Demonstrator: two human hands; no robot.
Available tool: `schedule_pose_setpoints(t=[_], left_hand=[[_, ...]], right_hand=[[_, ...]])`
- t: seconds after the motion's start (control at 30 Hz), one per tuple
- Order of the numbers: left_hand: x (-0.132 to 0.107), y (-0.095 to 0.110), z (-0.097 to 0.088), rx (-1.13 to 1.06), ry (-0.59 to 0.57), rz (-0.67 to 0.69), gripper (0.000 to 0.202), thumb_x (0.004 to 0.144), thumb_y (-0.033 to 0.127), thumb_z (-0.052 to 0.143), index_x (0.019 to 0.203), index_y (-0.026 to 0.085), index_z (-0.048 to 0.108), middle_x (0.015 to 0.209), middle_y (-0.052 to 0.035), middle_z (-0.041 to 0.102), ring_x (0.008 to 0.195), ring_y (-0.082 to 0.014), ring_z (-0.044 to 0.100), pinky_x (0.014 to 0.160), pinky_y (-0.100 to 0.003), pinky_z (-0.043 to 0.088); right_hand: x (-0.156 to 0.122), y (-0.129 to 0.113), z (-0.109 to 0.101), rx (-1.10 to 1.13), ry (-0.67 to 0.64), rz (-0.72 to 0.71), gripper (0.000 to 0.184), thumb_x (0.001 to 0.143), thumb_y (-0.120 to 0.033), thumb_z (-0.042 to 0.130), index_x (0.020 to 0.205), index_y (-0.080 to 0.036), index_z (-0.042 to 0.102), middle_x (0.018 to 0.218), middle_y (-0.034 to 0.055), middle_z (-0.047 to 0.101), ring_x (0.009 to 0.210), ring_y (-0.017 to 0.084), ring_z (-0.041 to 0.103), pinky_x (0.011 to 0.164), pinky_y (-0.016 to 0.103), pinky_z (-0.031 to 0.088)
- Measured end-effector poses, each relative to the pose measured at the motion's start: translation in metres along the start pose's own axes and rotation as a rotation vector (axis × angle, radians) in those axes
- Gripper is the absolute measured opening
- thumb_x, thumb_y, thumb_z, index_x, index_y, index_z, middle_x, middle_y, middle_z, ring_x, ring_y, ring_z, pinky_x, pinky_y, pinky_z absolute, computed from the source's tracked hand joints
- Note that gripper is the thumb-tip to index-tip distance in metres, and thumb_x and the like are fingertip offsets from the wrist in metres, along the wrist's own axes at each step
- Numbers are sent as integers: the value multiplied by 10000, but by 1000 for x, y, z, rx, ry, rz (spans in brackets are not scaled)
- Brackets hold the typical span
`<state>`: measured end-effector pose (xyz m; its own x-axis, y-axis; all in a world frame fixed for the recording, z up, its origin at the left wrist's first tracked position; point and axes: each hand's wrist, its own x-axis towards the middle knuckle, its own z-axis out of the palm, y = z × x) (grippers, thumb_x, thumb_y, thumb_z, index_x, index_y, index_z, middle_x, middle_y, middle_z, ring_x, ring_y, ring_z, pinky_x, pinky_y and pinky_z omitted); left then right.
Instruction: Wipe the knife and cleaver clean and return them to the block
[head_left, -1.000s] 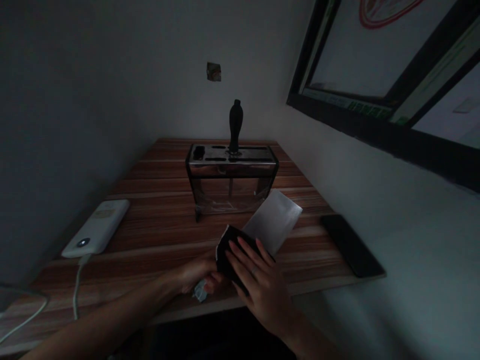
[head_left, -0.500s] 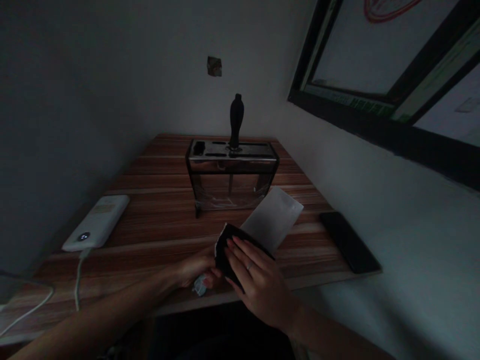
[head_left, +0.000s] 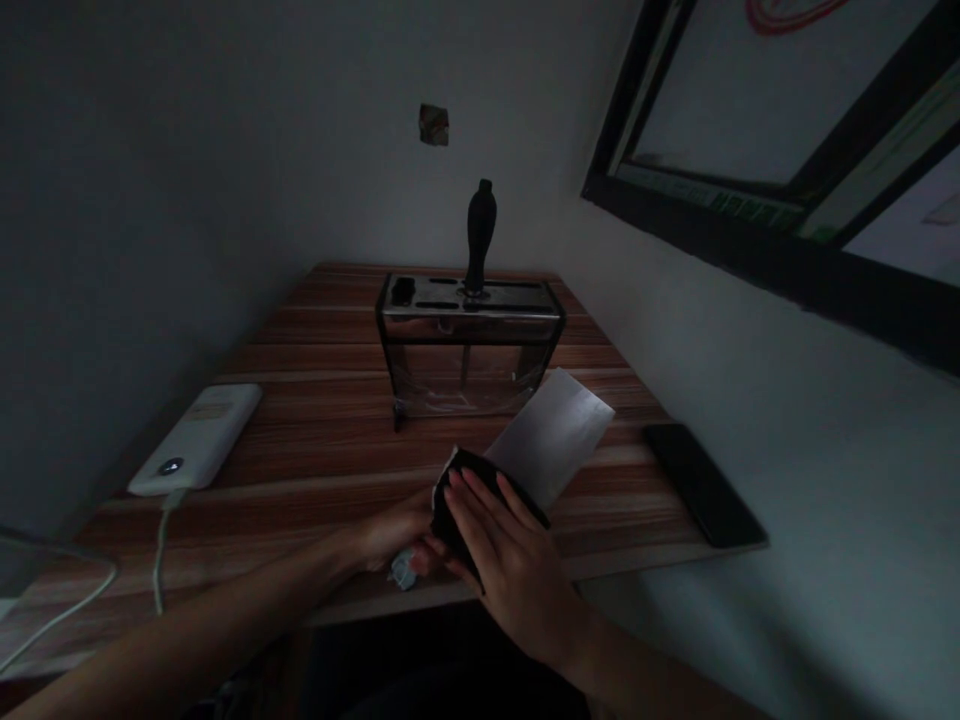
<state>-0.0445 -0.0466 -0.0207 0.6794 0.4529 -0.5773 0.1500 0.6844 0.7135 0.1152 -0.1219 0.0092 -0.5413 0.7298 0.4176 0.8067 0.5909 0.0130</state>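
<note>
In the head view, a cleaver with a wide grey rectangular blade (head_left: 559, 435) is held slantwise over the table's front part, its blade pointing away to the right. My left hand (head_left: 390, 532) is closed at its near end; a pale crumpled end (head_left: 402, 570) pokes out below the fingers, and most of the handle is hidden. A black sheet that looks like sandpaper (head_left: 444, 505), with a pale torn edge, lies over the near part of the blade. My right hand (head_left: 521, 575) presses it there, fingers laid across it. Its thumb is hidden.
Beyond the hands stands a knife holder (head_left: 472, 325) with a slotted metal top, clear front and one upright black handle (head_left: 481, 235). A white power bank (head_left: 196, 440) with a cable (head_left: 160, 560) lies left. A black phone (head_left: 703, 485) lies by the right edge, near the wall.
My right hand's fingers have slid slightly on the black sheet and turned a little more upright. The blade has tilted and catches more light. My left hand keeps its hold.
</note>
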Motion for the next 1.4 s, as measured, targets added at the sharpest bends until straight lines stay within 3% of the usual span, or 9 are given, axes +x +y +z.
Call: schedule_pose_setpoints(t=[0.2, 0.43, 0.93, 1.07, 1.4], left_hand=[[1, -3, -3, 38, -10, 5, 177, 539, 243, 572, 583, 170, 416, 363, 87, 377, 303, -21, 280, 316, -128, 179], [1, 5, -2, -1, -128, -56, 419, 516, 401, 665, 464, 185, 310, 364, 107, 256, 312, 1, 170, 315, -139, 109], [-1, 11, 0, 11, -218, -74, 407, 540, 353, 666, 431, 180, 314, 357, 91, 265, 312, -8, 174, 301, -157, 86], [-1, 11, -1, -5, -230, -119, 462, 543, 386, 707, 466, 187, 298, 372, 107, 233, 312, -4, 150, 293, -152, 71], [-2, 11, -2, -20, -289, -32, 379, 638, 368, 703, 616, 178, 376, 415, 115, 272, 323, -4, 172, 298, -134, 123]], right_hand=[[-2, 0, 0, -45, -1, -22, 566, 908, -312, 442, 1376, -24, 308, 1448, 129, 302, 1364, 237, 213, 1111, 403, 273], [0, 11, 2, -49, -58, -45, 640, 897, -437, 430, 1387, -49, 293, 1461, 119, 279, 1372, 231, 191, 1106, 411, 264], [-2, 21, -6, -61, -93, -34, 724, 859, -515, 456, 1388, -49, 292, 1472, 122, 245, 1377, 229, 172, 1120, 421, 226], [-1, 28, -11, -56, -121, -10, 691, 854, -458, 501, 1385, -63, 301, 1479, 109, 239, 1378, 219, 171, 1120, 429, 235], [2, 36, -19, -31, -124, 11, 510, 913, -308, 407, 1376, -109, 332, 1469, 55, 282, 1374, 174, 188, 1124, 412, 231]])
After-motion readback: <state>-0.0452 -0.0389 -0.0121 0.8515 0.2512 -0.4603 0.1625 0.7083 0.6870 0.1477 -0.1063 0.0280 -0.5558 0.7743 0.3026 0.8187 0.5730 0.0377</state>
